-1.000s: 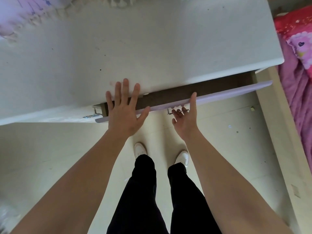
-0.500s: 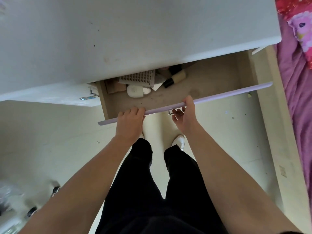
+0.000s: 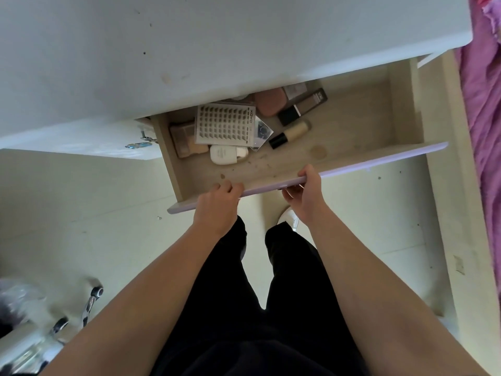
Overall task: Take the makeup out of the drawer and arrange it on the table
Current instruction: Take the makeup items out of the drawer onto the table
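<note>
The drawer (image 3: pixel 352 126) stands pulled out from under the white table (image 3: pixel 217 44). My left hand (image 3: pixel 217 204) and my right hand (image 3: pixel 307 191) both grip its lilac front panel (image 3: pixel 379 160). At the back left of the drawer lies makeup: a lash card (image 3: pixel 225 124), a white compact (image 3: pixel 227 155), a palette (image 3: pixel 184 139), a pink case (image 3: pixel 271 101), a foundation bottle (image 3: pixel 291 132) and a dark tube (image 3: pixel 303 105). Some items are partly hidden under the tabletop.
A bed with a pink cover (image 3: pixel 485 109) runs along the right, behind a cream bed frame (image 3: pixel 444 185). A chair base with castors (image 3: pixel 89 302) sits at the lower left. A small blue charm (image 3: pixel 138 145) hangs beside the drawer's left side.
The drawer has slid out from nearly closed to wide open. My left hand moved from the tabletop edge down to the front panel, and the makeup inside came into view.
</note>
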Available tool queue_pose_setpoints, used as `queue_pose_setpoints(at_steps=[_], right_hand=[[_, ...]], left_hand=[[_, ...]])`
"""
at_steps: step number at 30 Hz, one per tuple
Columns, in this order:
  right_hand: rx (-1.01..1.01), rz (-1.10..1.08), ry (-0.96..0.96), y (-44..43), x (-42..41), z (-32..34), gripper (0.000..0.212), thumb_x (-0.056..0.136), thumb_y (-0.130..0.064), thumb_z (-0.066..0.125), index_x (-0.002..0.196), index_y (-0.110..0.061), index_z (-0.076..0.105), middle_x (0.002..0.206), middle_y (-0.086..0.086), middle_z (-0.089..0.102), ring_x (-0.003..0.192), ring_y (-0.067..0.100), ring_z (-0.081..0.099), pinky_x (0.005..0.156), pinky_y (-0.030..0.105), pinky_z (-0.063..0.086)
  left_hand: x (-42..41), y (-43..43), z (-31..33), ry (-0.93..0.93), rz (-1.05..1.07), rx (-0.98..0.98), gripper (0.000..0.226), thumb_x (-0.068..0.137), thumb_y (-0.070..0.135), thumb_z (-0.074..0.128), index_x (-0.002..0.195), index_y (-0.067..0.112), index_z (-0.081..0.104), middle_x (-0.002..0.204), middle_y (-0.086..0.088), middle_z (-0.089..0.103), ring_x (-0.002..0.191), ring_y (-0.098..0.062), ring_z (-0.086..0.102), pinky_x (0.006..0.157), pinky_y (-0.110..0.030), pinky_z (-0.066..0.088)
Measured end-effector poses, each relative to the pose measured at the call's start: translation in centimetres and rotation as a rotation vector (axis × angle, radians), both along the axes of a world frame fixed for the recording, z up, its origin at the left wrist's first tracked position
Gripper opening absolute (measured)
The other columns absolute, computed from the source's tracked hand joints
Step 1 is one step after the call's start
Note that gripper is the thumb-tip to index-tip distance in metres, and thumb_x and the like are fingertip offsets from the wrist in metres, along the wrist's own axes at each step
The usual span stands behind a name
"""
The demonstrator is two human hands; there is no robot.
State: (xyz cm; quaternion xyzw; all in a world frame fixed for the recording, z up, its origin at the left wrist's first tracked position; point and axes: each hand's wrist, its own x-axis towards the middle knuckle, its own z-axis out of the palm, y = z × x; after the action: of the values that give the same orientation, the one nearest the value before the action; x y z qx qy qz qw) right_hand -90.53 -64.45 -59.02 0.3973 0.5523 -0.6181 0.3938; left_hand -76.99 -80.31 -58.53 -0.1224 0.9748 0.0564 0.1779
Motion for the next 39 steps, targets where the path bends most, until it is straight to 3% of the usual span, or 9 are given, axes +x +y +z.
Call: queue_pose_setpoints(at_steps=[8, 14, 16, 17, 20, 25, 28, 32, 39], right_hand=[[-0.007, -0.021, -0.023, 1.0, 1.4, 0.0, 0.019, 0.065, -0.024, 0.049, 0.065, -0.02, 0.031, 0.066, 0.0, 0.032, 0.065, 0.018, 0.04, 0.073, 0.03, 0.04], [0.049, -0.02, -0.11, 1.7, 1.1, -0.6, 0.015, 0.084, -0.014, 0.049, 0.07, -0.015, 0.042, 0.069, 0.003, 0.041, 0.068, 0.018, 0.046, 0.078, 0.032, 0.045], [0.178, 0.045, -0.119, 1.6, 0.9, -0.3, 0.018, 0.081, -0.022, 0.058, 0.095, -0.011, 0.056, 0.087, 0.005, 0.048, 0.079, 0.019, 0.05, 0.078, 0.033, 0.047], [0.292, 0.062, -0.102, 1.8, 0.8, -0.4, 0.048, 0.078, -0.027, 0.062, 0.122, -0.01, 0.052, 0.103, 0.006, 0.048, 0.089, 0.021, 0.05, 0.082, 0.036, 0.047], [0.771, 0.142, 0.29, 1.5, -0.1, 0.2, 0.102, 0.076, -0.035, 0.067, 0.156, -0.018, 0.006, 0.15, 0.007, 0.021, 0.127, 0.029, 0.035, 0.109, 0.047, 0.035], [0.987, 0.656, 0.934, -1.0, -2.4, 1.4, 0.091, 0.072, -0.014, 0.062, 0.154, -0.015, 0.024, 0.16, 0.015, 0.019, 0.146, 0.035, 0.022, 0.119, 0.052, 0.016], [0.613, 1.022, 0.806, -3.7, -4.4, 1.1, 0.068, 0.089, -0.022, 0.063, 0.149, -0.012, 0.034, 0.146, 0.011, 0.045, 0.133, 0.028, 0.044, 0.11, 0.041, 0.036], [0.403, 1.087, 0.508, -8.2, -4.3, -0.9, 0.069, 0.079, -0.043, 0.073, 0.135, -0.014, 0.045, 0.117, 0.003, 0.065, 0.105, 0.021, 0.064, 0.087, 0.034, 0.051], [0.646, 0.969, 0.452, -11.5, -2.1, -3.7, 0.092, 0.066, -0.06, 0.084, 0.135, -0.017, 0.042, 0.141, 0.012, 0.028, 0.119, 0.034, 0.051, 0.102, 0.043, 0.048]], left_hand=[[1.2, 0.5, -0.3, -0.046, -0.011, 0.083, 0.026, 0.074, 0.014, 0.08, 0.094, 0.021, 0.065, 0.072, 0.002, 0.058, 0.056, -0.022, 0.053, 0.04, -0.025, 0.028], [1.5, 0.7, -1.5, -0.061, -0.021, 0.12, 0.031, 0.075, 0.019, 0.078, 0.103, 0.022, 0.064, 0.083, 0.002, 0.062, 0.069, -0.023, 0.058, 0.042, -0.027, 0.036], [1.3, -0.2, -1.4, -0.081, -0.014, 0.182, 0.023, 0.088, 0.034, 0.067, 0.108, 0.022, 0.064, 0.095, 0.001, 0.063, 0.085, -0.025, 0.061, 0.051, -0.035, 0.049], [1.0, -0.8, -1.2, -0.146, -0.001, 0.212, 0.03, 0.093, 0.046, 0.056, 0.111, 0.023, 0.062, 0.103, 0.002, 0.062, 0.096, -0.024, 0.06, 0.06, -0.038, 0.052], [0.9, -2.8, -0.6, -0.265, 0.009, 0.249, 0.068, 0.087, 0.075, 0.025, 0.12, 0.024, 0.057, 0.122, 0.003, 0.058, 0.116, -0.021, 0.053, 0.083, -0.039, 0.05], [0.6, -6.4, -1.5, 0.049, 0.271, 0.254, 0.053, 0.093, 0.047, 0.046, 0.129, 0.008, 0.049, 0.134, -0.02, 0.049, 0.118, -0.041, 0.049, 0.085, -0.053, 0.052], [-0.9, -8.5, -2.2, 0.067, 0.267, 0.149, 0.052, 0.084, 0.018, 0.062, 0.13, -0.001, 0.047, 0.139, -0.029, 0.042, 0.121, -0.048, 0.045, 0.081, -0.059, 0.053], [-2.9, -10.0, -3.3, -0.031, 0.275, 0.15, 0.079, 0.083, 0.013, 0.064, 0.151, 0.011, 0.023, 0.155, -0.022, 0.02, 0.146, -0.043, 0.014, 0.106, -0.058, 0.038], [-5.4, -11.1, -5.4, -0.126, 0.237, 0.049, 0.084, 0.084, 0.006, 0.063, 0.153, 0.005, 0.016, 0.151, -0.023, 0.027, 0.141, -0.044, 0.023, 0.118, -0.054, 0.02]])
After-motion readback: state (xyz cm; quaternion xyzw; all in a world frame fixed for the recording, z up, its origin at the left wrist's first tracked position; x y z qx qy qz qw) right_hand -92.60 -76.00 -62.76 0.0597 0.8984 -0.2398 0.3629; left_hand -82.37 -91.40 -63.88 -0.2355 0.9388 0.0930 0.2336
